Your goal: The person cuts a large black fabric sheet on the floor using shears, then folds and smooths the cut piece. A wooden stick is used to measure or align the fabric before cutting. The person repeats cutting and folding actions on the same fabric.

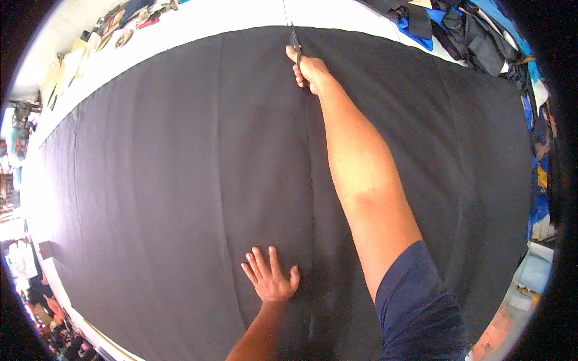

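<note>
A large sheet of black fabric (162, 180) with several long creases lies spread over a white table (198, 21). At its far edge, my right hand (310, 71) grips a pair of black scissors (295, 42), whose blades point away from me past the cloth's edge. My right arm stretches far across the sheet. Closer to me, my left hand (272, 278) rests flat on the fabric with its fingers spread, left of a lengthwise crease. It holds nothing.
Black and blue fabric pieces (469, 36) are heaped at the far right of the table. Small tools and flat paper-like pieces (114, 30) lie along the far left. More cloth and clutter (57, 319) show beyond the lower left edge.
</note>
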